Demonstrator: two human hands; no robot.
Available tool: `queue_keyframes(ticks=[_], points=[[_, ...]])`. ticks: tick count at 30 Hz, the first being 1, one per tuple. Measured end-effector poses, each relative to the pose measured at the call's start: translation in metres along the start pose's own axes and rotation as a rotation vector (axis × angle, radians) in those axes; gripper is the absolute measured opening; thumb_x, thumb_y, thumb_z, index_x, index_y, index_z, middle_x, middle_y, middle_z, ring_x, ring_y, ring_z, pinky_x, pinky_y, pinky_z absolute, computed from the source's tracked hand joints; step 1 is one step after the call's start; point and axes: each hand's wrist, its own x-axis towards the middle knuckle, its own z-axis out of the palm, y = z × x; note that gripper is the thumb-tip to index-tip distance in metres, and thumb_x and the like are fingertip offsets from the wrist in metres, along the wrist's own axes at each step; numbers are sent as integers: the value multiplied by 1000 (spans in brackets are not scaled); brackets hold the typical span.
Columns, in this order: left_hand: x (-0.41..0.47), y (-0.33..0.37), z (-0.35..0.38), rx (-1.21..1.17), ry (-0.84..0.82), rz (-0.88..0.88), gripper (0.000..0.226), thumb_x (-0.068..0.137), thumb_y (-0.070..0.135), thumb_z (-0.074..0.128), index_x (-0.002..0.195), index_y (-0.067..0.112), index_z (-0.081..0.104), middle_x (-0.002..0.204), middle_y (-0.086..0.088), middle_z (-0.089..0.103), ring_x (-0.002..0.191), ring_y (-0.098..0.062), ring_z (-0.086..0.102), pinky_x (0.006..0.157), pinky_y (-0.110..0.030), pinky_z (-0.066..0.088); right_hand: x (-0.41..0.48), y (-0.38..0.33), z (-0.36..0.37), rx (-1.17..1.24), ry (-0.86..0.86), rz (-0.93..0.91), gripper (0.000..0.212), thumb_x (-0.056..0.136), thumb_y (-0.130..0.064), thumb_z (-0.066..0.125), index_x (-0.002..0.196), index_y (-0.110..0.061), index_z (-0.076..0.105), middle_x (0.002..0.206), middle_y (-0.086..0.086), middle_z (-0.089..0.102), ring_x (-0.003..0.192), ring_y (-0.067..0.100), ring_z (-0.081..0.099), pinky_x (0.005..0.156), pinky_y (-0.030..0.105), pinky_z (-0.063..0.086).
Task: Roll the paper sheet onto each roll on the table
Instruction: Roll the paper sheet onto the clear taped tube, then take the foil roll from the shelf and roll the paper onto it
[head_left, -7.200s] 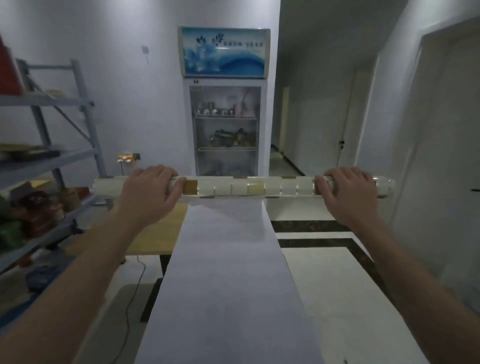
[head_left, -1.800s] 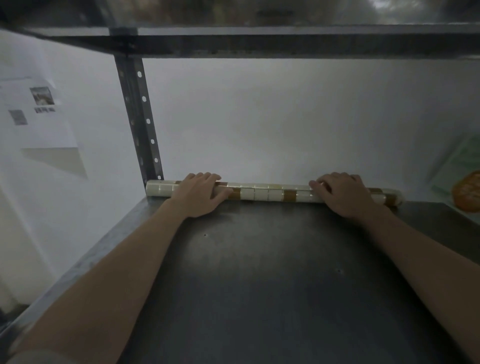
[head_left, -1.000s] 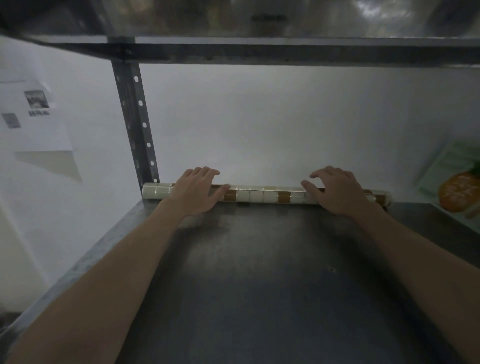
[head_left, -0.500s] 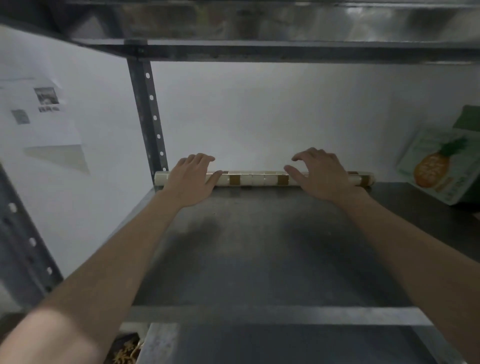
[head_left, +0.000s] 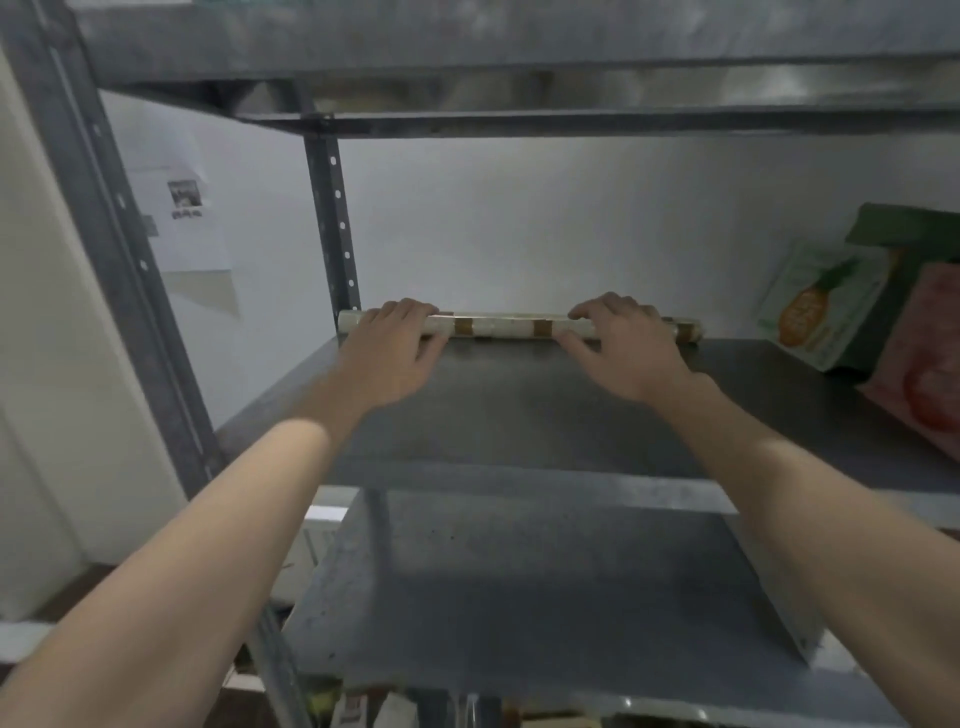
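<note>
A long pale roll with brown tape bands lies along the back of a dark metal shelf, against the white wall. My left hand rests on the roll's left part with fingers fairly straight. My right hand lies over the right part, fingers spread and lightly bent, thumb out to the left. The roll's left tip and right end stick out past the hands. No loose paper sheet is in view.
A grey perforated upright stands just left of the roll. Another shelf hangs close overhead. Boxes with a pineapple picture and a red pack stand at the right. A lower shelf board juts out below.
The roll, held up over a long paper sheet 7 s ago, now lies on the shelf. Since half a second ago the view has pulled back; both hands stay over the roll.
</note>
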Motion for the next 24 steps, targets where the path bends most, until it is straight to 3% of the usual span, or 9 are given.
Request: queue_keyframes(ticks=[9, 14, 24], points=[[-94, 83, -44, 15, -122, -115, 52, 108, 46, 37, 148, 13, 45, 148, -9, 50, 137, -31, 42, 114, -42, 31, -92, -4, -67, 48, -81, -56, 57, 103, -61, 39, 136, -19, 57, 141, 7, 56, 134, 30, 47, 116, 46, 29], [-124, 101, -75, 90, -80, -85, 53, 107, 47, 37, 145, 11, 49, 138, -12, 59, 127, -33, 53, 109, -44, 37, -121, -16, -101, 75, -58, -41, 57, 101, -63, 41, 134, -21, 59, 138, 5, 58, 131, 28, 49, 113, 45, 31], [-159, 114, -120, 36, -21, 20, 52, 108, 45, 39, 146, 10, 49, 145, -7, 56, 135, -26, 48, 115, -41, 35, -162, -52, -140, -24, -20, -8, 59, 102, -60, 41, 135, -13, 57, 132, 10, 59, 124, 30, 52, 104, 44, 36]])
